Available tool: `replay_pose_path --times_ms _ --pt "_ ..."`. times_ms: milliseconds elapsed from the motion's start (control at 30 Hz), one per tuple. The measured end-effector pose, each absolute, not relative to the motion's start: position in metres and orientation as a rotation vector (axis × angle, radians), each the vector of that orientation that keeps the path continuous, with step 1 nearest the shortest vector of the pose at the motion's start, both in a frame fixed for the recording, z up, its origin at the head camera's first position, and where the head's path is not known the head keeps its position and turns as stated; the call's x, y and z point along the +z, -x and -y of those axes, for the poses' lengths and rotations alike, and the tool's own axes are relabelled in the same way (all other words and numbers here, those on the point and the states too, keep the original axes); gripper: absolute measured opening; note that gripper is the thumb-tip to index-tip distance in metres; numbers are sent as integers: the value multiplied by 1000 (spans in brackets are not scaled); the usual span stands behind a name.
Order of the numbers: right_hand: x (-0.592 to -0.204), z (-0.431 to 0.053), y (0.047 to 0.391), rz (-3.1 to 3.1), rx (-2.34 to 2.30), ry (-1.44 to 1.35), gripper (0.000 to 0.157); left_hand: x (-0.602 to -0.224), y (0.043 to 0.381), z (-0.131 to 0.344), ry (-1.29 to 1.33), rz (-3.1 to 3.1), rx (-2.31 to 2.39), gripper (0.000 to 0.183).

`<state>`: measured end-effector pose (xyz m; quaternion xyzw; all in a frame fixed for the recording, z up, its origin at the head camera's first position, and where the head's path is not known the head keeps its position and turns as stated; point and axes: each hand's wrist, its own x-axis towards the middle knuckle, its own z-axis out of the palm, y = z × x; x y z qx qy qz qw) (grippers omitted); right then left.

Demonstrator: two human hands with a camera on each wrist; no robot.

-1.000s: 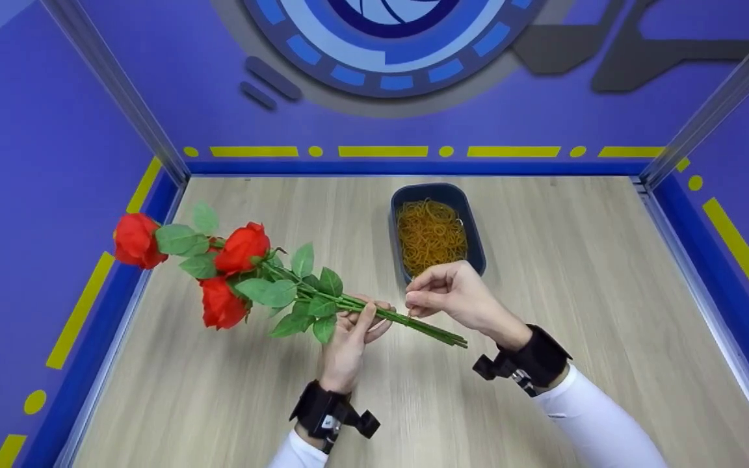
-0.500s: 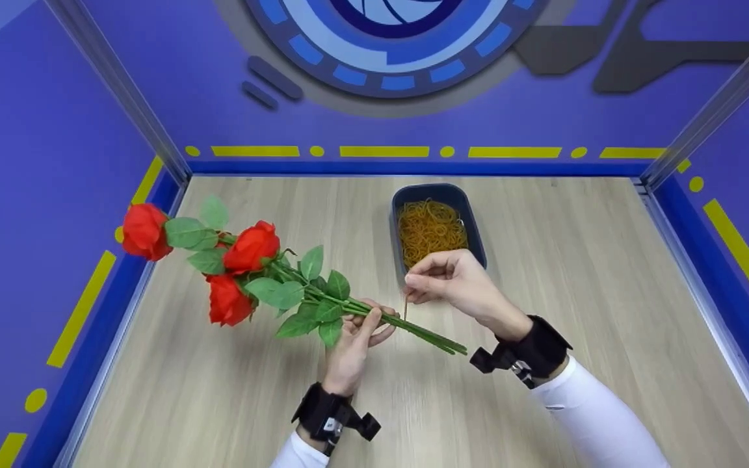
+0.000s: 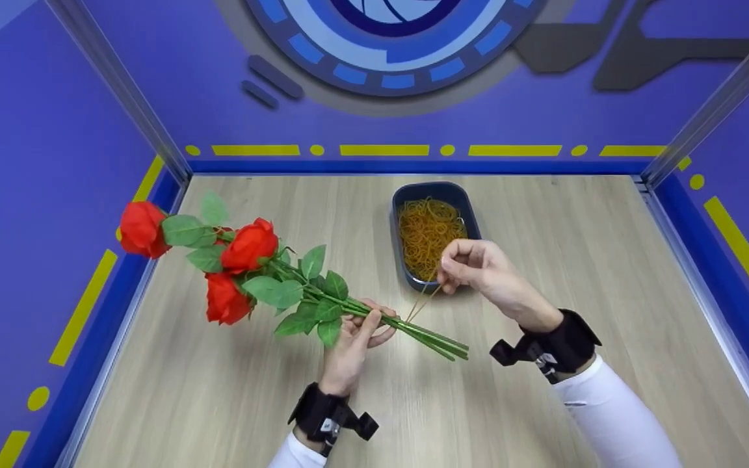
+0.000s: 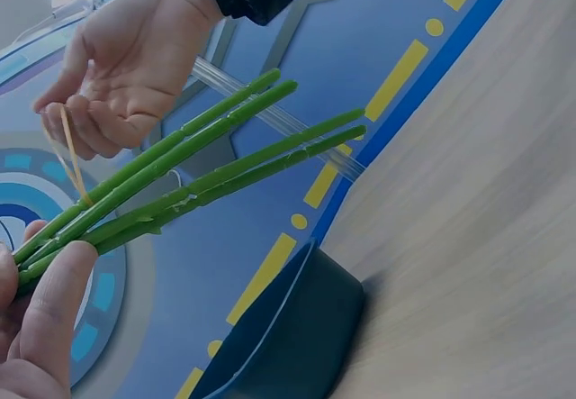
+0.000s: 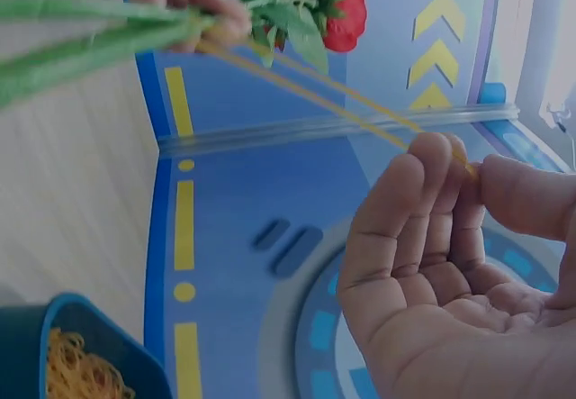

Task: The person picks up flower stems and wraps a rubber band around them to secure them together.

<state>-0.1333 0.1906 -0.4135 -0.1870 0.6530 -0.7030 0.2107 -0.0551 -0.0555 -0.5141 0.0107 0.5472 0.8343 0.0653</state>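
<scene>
Several red roses [image 3: 249, 246] with green leaves lie across my left hand [image 3: 350, 348], their heads toward the left wall. My left thumb and fingers pinch the green stems [image 4: 180, 160], whose cut ends fan out to the right. A thin yellow-brown rubber band [image 5: 306, 91] is hooked at the stems near my left fingertips. My right hand [image 3: 488, 279] pinches the other end of the band between thumb and fingers, and the band is stretched taut in two strands. In the head view, the right hand is over the near right corner of the container.
A dark blue container [image 3: 402, 260] full of rubber bands [image 3: 430, 234] stands behind the hands on the wood-grain table [image 3: 563, 260]. Blue panels [image 3: 374, 130] with yellow dashes enclose the table at the back and both sides.
My right hand has moved right and away from the stems, stretching the rubber band into two long strands. The stem ends have spread apart slightly. The left hand has barely moved.
</scene>
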Motion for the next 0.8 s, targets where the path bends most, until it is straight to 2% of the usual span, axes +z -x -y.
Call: replay_pose_path --times_ms 367,567,800 --pt "-433 -202 143 -2121 -1975 424 15 -502 50 56 -44 -1652 2462 8" --pt "-460 -202 143 -2223 -2021 381 4 -493 49 58 -64 -1626 2499 3" --pt "-494 -194 132 -2199 -2102 324 12 -487 49 60 -87 -1544 2575 6"
